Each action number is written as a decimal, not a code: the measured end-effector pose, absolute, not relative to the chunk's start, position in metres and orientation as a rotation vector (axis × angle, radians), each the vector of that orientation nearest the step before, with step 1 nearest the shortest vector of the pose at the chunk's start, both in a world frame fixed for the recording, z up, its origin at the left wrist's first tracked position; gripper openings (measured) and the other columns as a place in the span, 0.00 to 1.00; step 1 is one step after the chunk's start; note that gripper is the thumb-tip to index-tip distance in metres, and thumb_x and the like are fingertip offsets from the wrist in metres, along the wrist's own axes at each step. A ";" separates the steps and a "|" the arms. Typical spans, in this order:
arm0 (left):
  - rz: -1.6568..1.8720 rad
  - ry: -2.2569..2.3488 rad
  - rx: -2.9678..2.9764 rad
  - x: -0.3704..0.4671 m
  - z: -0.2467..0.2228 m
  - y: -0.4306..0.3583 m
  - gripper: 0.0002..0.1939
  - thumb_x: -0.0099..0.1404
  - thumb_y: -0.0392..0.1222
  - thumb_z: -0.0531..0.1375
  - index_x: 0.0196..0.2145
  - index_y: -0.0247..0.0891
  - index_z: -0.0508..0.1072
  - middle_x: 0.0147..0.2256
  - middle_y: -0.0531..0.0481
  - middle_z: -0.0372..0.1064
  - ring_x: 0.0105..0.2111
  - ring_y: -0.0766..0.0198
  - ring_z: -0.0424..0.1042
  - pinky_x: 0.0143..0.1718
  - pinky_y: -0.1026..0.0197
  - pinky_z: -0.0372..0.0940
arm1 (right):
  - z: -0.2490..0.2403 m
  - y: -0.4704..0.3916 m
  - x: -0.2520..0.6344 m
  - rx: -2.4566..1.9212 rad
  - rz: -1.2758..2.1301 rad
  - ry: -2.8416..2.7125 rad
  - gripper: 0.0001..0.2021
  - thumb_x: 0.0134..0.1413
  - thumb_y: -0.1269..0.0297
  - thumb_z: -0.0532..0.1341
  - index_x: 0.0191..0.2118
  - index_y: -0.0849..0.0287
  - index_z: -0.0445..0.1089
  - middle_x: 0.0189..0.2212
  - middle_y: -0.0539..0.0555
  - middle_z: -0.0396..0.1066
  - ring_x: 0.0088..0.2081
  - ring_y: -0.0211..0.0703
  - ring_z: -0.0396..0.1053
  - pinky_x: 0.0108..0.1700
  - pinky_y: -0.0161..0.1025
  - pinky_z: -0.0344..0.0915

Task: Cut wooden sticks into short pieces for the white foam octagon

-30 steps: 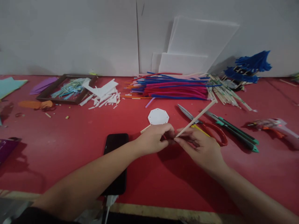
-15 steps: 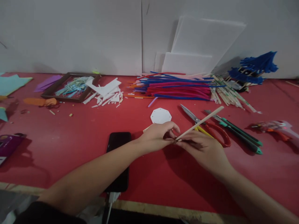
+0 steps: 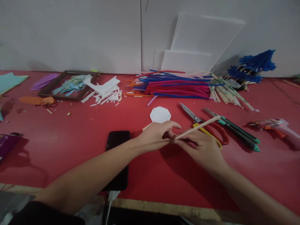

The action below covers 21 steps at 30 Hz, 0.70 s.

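Observation:
A thin, pale wooden stick (image 3: 199, 127) slants up to the right over the table, its lower end between my fingertips. My right hand (image 3: 202, 147) pinches it near that end with thumb and fingers. From the other side my left hand (image 3: 156, 135) is closed on the same end, its thumb and fingertip meeting my right fingers; the exact contact is partly hidden. Just beyond my left hand lies a white octagonal card (image 3: 160, 114) with small holes near its corners. A thin pale strip (image 3: 147, 127) shows beside my left knuckles.
Scissors (image 3: 191, 113) and a green-handled cutter (image 3: 241, 132) lie to the right, with a glue gun (image 3: 274, 124) farther out. Behind are pipe cleaners (image 3: 180, 88), wooden sticks (image 3: 228, 92) and white scraps (image 3: 106, 90). A phone (image 3: 120, 184) with a cable lies under my left forearm.
The stick has tilted lower, its free end dropping towards the cutter. Both hands keep their grip near its lower end. The whole view has shifted slightly.

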<state>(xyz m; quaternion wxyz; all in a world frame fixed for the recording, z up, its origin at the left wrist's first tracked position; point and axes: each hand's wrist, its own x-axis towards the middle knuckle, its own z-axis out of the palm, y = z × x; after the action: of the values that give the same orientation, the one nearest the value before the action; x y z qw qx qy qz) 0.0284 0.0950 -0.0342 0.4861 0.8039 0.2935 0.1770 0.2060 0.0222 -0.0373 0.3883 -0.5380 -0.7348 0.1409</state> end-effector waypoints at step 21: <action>0.413 0.794 2.128 0.030 -0.034 0.092 0.20 0.58 0.30 0.62 0.47 0.42 0.67 0.34 0.56 0.76 0.36 0.65 0.76 0.38 0.65 0.66 | -0.030 0.027 0.219 -1.328 0.615 -1.874 0.07 0.54 0.58 0.62 0.36 0.53 0.75 0.34 0.52 0.79 0.34 0.43 0.77 0.37 0.38 0.74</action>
<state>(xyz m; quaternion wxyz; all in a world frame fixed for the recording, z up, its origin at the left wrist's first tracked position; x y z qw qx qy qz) 0.0301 0.0915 -0.0339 0.4044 0.8431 0.3143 0.1637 0.2189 0.0274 -0.0301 0.3727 -0.5183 -0.7313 0.2401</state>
